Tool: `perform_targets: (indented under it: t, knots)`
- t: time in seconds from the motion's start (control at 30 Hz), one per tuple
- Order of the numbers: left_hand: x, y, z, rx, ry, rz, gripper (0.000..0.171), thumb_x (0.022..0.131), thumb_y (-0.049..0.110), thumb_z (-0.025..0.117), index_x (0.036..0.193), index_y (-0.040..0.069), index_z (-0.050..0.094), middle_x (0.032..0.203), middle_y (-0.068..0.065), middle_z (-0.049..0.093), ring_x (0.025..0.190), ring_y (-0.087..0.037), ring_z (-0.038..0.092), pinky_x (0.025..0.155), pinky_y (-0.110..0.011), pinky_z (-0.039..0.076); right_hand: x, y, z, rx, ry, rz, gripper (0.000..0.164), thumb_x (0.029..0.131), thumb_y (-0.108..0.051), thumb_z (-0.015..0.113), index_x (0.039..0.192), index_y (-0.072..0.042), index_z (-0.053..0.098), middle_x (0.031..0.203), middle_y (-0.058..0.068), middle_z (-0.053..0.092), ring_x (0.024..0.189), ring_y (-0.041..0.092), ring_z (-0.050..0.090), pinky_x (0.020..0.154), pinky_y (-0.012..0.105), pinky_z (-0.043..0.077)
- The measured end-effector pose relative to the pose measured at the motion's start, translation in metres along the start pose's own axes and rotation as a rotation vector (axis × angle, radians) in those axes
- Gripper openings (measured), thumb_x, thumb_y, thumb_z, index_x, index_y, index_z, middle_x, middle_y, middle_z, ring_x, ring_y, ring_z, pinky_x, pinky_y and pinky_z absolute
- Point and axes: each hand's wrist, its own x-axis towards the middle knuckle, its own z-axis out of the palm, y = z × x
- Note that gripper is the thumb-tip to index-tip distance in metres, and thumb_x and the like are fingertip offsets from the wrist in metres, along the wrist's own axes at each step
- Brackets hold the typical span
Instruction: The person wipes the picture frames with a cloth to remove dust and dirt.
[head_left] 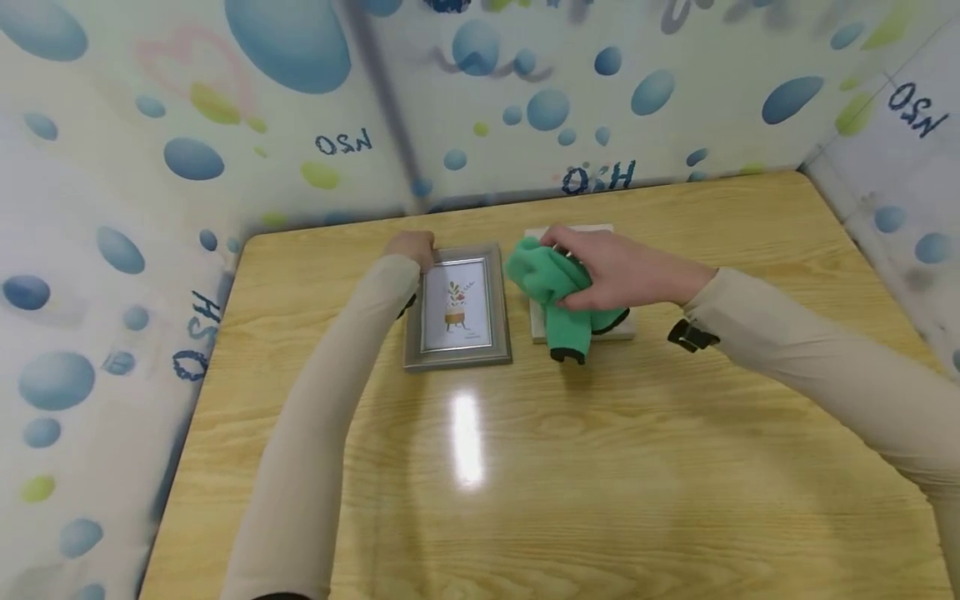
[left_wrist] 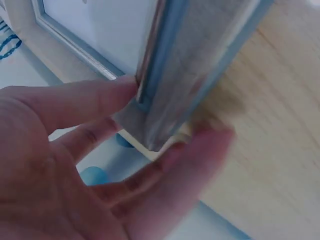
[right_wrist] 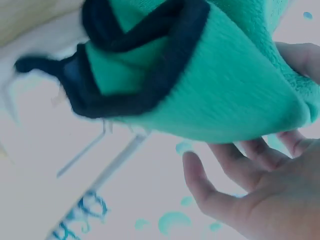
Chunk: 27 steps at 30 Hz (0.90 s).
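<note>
A grey picture frame [head_left: 503,308] with a potted-plant print lies on the wooden table. My left hand [head_left: 414,245] grips its upper left corner. In the left wrist view the thumb presses on the face of the frame [left_wrist: 200,50], and the other fingers reach round the outer edge. With my right hand [head_left: 617,268] I hold a bunched green cloth [head_left: 551,279] edged in black. It hangs over a white picture frame [head_left: 537,325] and hides most of it. The right wrist view shows the cloth [right_wrist: 225,85] between thumb and fingers, its black-edged end drooping.
The wooden table [head_left: 480,517] meets a wall [head_left: 420,108] printed with blue and green drops at the back. A similar wall [head_left: 75,308] stands along the left, another at the right. A bright light reflection lies on the tabletop below the grey frame.
</note>
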Motion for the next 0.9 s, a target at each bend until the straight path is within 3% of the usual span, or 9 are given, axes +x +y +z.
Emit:
perform_targets:
  t: [0.13,0.27,0.33,0.47,0.57,0.67,0.83,0.9]
  knots:
    - [-0.007,0.008,-0.006,0.002,0.043,0.017,0.042,0.098,0.02,0.051,0.137,0.005,0.047,0.136,-0.02,0.049,0.118,-0.038,0.049,0.092,-0.048,0.046,-0.019,0.0,-0.024,-0.037,0.052,0.063,0.073,0.084,-0.01,0.073,0.142,-0.01,0.029,0.115,0.019,0.058,0.1,0.029,0.058,0.078,0.044,0.051]
    - [-0.018,0.033,-0.016,-0.001,0.09,0.097,0.062,0.096,0.041,0.056,0.144,0.006,0.038,0.141,-0.025,0.039,0.128,-0.045,0.037,0.097,-0.057,0.04,-0.047,0.003,-0.054,-0.135,0.085,0.094,0.079,0.086,-0.011,0.072,0.149,-0.015,0.024,0.111,0.019,0.058,0.089,0.028,0.059,0.072,0.044,0.051]
    - [-0.024,0.052,-0.017,0.017,0.091,0.149,0.063,0.096,0.042,0.056,0.145,0.008,0.037,0.141,-0.024,0.04,0.128,-0.045,0.036,0.097,-0.058,0.039,-0.061,0.008,-0.07,-0.238,0.085,0.13,0.076,0.086,-0.016,0.072,0.149,-0.014,0.027,0.108,0.016,0.06,0.082,0.025,0.059,0.069,0.042,0.05]
    - [-0.033,0.088,-0.007,0.082,0.07,0.245,0.046,0.097,0.031,0.055,0.136,0.007,0.049,0.127,-0.017,0.056,0.114,-0.037,0.051,0.09,-0.05,0.047,-0.076,0.027,-0.091,-0.415,0.015,0.242,0.079,0.086,-0.022,0.073,0.149,-0.011,0.027,0.104,0.019,0.061,0.078,0.027,0.06,0.064,0.042,0.049]
    - [-0.038,0.108,0.006,0.127,0.039,0.289,0.032,0.097,0.025,0.055,0.122,0.005,0.058,0.105,-0.01,0.064,0.09,-0.026,0.059,0.079,-0.04,0.05,-0.076,0.048,-0.094,-0.475,-0.054,0.288,0.081,0.084,-0.021,0.075,0.148,-0.007,0.027,0.113,0.027,0.058,0.085,0.032,0.06,0.067,0.046,0.049]
    - [-0.041,0.123,0.019,0.128,0.016,0.317,0.026,0.097,0.023,0.055,0.113,0.003,0.06,0.09,-0.007,0.062,0.073,-0.019,0.053,0.077,-0.037,0.05,-0.075,0.07,-0.091,-0.531,-0.106,0.312,0.079,0.083,-0.02,0.075,0.147,-0.005,0.029,0.12,0.03,0.056,0.084,0.031,0.06,0.066,0.045,0.05]
    - [-0.048,0.139,0.036,0.036,-0.028,0.334,0.05,0.094,0.024,0.063,0.132,-0.003,0.047,0.099,-0.012,0.063,0.075,-0.019,0.057,0.074,-0.033,0.052,-0.072,0.102,-0.082,-0.558,-0.129,0.322,0.076,0.083,-0.016,0.074,0.145,-0.005,0.033,0.121,0.031,0.055,0.086,0.033,0.06,0.069,0.049,0.05]
    - [-0.051,0.142,0.041,0.003,-0.049,0.337,0.056,0.091,0.023,0.068,0.134,-0.003,0.043,0.101,-0.014,0.063,0.076,-0.02,0.059,0.066,-0.03,0.052,-0.071,0.111,-0.077,-0.551,-0.135,0.332,0.076,0.083,-0.016,0.074,0.146,-0.006,0.032,0.121,0.032,0.054,0.089,0.036,0.06,0.069,0.05,0.05]
